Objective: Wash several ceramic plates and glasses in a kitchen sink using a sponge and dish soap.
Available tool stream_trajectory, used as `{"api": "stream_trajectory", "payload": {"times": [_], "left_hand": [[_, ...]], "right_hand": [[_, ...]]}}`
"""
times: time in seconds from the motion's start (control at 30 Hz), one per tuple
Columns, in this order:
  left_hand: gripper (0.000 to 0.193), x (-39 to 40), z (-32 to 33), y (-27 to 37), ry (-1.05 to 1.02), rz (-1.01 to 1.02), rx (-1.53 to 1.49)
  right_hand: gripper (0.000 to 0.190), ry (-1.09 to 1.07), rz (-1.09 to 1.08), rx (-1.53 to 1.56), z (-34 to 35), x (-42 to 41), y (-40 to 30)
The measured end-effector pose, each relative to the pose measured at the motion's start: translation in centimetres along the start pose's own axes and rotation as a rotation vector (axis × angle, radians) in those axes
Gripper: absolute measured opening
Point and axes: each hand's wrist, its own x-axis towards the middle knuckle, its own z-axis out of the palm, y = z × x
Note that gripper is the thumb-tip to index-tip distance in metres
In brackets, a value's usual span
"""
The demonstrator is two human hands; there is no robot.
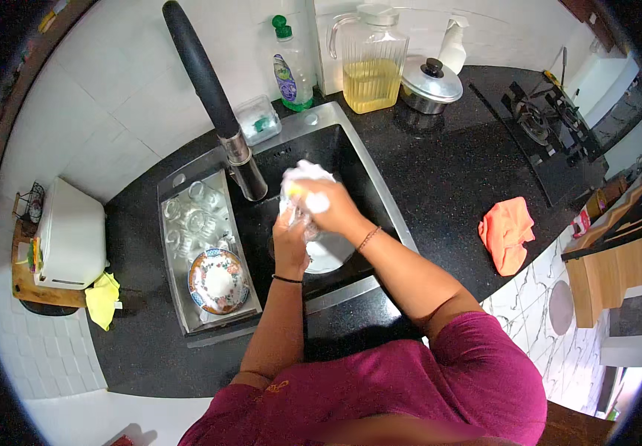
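Note:
Both my hands are over the black sink basin. My right hand presses a soapy yellow sponge against a foam-covered item, blurred and mostly hidden by suds and fingers. From below, my left hand grips that same item; its kind cannot be told. Under my hands a white plate lies in the basin. To the left, the steel drainer tray holds several clear glasses and a soapy, flower-patterned plate. A black and steel faucet arches above the basin's left part.
Behind the sink stand a dish soap bottle, a plastic box, a pitcher of yellow liquid and a lidded pot. An orange cloth and a gas hob are right; a yellow cloth lies left.

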Motion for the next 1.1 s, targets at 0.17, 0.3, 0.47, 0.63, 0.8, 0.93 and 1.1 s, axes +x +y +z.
{"api": "stream_trajectory", "payload": {"times": [0.17,0.3,0.47,0.63,0.8,0.93,1.1], "left_hand": [[0.038,-0.1,1.0,0.2,0.056,-0.007,0.019],[0.036,-0.3,1.5,0.2,-0.014,-0.061,0.068],[0.035,0.7,-1.2,-1.1,-0.043,0.056,0.215],[0.03,0.0,0.5,-0.6,-0.045,-0.03,0.163],[0.029,0.0,0.3,-0.3,-0.051,0.005,0.276],[0.027,0.4,-0.2,-0.6,-0.026,0.044,0.296],[0.03,-0.2,1.3,0.1,-0.096,0.047,0.375]], "right_hand": [[0.026,0.058,0.222,0.124,-0.2,0.1,1.3],[0.024,0.274,0.433,0.146,-1.5,0.8,1.7],[0.029,-0.077,-0.094,-0.039,0.1,0.1,0.0],[0.026,0.186,0.301,0.247,-0.8,0.7,1.6],[0.026,0.091,0.214,0.089,-0.6,0.3,0.8],[0.026,-0.061,-0.075,-0.045,0.0,0.2,-0.1],[0.024,0.277,0.455,0.232,-1.5,1.1,1.8]]}}
